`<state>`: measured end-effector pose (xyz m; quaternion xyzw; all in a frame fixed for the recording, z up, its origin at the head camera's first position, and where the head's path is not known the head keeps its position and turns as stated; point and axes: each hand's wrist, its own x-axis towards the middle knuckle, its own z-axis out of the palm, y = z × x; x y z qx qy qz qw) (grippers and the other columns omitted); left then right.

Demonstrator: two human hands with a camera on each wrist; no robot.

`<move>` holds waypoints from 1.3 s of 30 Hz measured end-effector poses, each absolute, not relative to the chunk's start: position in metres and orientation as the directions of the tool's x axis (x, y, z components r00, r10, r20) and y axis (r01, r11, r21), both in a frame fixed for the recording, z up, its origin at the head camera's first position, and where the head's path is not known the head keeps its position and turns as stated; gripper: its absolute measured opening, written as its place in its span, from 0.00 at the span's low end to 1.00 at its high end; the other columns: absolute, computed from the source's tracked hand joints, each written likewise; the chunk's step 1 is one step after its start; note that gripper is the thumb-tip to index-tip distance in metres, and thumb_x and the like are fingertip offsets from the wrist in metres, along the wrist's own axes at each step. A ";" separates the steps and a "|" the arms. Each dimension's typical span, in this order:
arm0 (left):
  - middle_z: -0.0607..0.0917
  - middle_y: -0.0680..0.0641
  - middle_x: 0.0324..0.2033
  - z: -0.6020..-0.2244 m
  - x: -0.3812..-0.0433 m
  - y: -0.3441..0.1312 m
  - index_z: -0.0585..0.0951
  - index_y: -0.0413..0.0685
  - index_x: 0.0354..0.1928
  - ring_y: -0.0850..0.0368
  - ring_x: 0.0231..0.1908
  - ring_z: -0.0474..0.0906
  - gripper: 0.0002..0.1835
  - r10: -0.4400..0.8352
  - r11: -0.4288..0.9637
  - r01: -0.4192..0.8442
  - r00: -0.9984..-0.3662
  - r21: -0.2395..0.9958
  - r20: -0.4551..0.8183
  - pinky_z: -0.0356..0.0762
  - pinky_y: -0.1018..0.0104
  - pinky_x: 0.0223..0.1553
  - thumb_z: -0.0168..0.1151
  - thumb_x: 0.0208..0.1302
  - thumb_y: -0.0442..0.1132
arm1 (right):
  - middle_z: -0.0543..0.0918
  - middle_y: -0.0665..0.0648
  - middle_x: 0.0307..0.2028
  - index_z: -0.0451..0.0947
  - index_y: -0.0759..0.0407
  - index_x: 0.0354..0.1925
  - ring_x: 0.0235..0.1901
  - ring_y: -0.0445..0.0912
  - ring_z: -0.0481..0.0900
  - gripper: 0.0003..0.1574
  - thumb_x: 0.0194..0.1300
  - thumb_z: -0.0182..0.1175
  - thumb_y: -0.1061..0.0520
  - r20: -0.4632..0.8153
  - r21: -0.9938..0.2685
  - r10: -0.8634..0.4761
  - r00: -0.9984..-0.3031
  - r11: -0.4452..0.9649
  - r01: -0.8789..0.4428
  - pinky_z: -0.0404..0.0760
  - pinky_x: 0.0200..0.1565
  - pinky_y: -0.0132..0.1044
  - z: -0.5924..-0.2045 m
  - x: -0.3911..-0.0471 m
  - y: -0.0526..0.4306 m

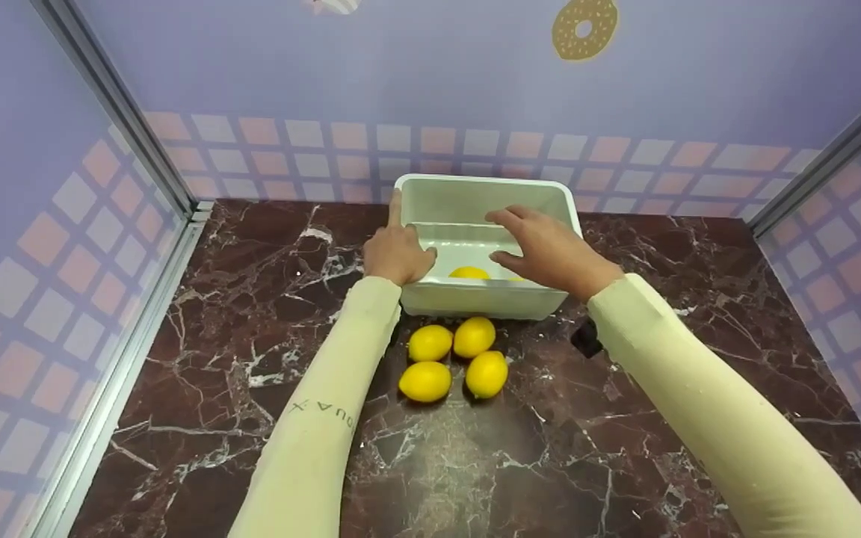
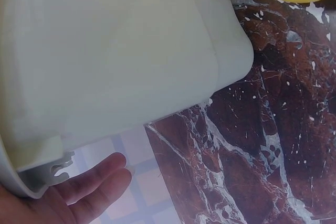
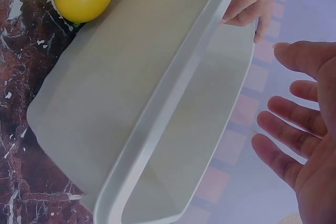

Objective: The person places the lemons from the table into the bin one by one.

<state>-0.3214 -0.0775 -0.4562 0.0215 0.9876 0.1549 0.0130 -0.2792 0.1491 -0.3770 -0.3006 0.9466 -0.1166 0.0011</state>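
A white plastic bin [image 1: 483, 302] stands against the back wall. My left hand [image 1: 393, 254] grips its left rim, thumb toward the inside; in the left wrist view its fingers [image 2: 107, 179] extend outside, below the rim. Over the bin's right half hovers my right hand [image 1: 554, 250], fingers apart and holding nothing, as the right wrist view also shows. One lemon [image 1: 469, 273] is partly visible inside, and a sliver of yellow shows beside the right hand. Several lemons lie on the counter in front, among them a front left lemon [image 1: 425, 382] and a front right lemon [image 1: 486, 374].
The dark red marbled counter [image 1: 251, 448] is bounded by a tiled-pattern back wall [image 1: 311, 142] and side panels with metal edge strips [image 1: 128, 336]. A small black object [image 1: 586, 340] shows beneath the right wrist.
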 end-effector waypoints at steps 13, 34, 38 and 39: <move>0.36 0.52 0.78 -0.456 -0.321 -0.077 0.78 0.43 0.60 0.41 0.45 0.79 0.32 0.036 0.954 0.025 -0.999 0.300 -0.031 0.80 0.47 0.40 0.55 0.61 0.57 | 0.74 0.60 0.62 0.66 0.54 0.67 0.57 0.56 0.77 0.34 0.66 0.61 0.48 0.068 -0.222 -0.573 -0.817 0.789 -0.573 0.75 0.59 0.51 -0.379 -0.272 0.152; 0.36 0.52 0.78 -0.455 -0.320 -0.077 0.80 0.43 0.57 0.41 0.44 0.80 0.30 0.045 0.953 0.035 -0.999 0.301 -0.025 0.80 0.48 0.41 0.54 0.62 0.58 | 0.74 0.60 0.62 0.65 0.53 0.68 0.57 0.57 0.77 0.34 0.67 0.60 0.46 0.066 -0.220 -0.606 -0.793 0.766 -0.604 0.74 0.59 0.52 -0.381 -0.259 0.153; 0.36 0.52 0.78 -0.455 -0.321 -0.077 0.81 0.43 0.56 0.42 0.42 0.80 0.30 0.041 0.952 0.031 -0.999 0.304 -0.027 0.80 0.48 0.39 0.54 0.62 0.58 | 0.75 0.60 0.61 0.66 0.52 0.67 0.56 0.56 0.77 0.34 0.67 0.60 0.46 0.081 -0.211 -0.616 -0.784 0.758 -0.617 0.75 0.59 0.52 -0.381 -0.255 0.153; 0.36 0.52 0.78 -0.455 -0.321 -0.077 0.81 0.44 0.56 0.42 0.42 0.80 0.30 0.039 0.952 0.030 -0.999 0.305 -0.026 0.80 0.48 0.38 0.54 0.62 0.58 | 0.75 0.59 0.61 0.66 0.52 0.67 0.57 0.56 0.77 0.33 0.67 0.60 0.46 0.083 -0.211 -0.617 -0.782 0.756 -0.619 0.74 0.59 0.52 -0.381 -0.255 0.153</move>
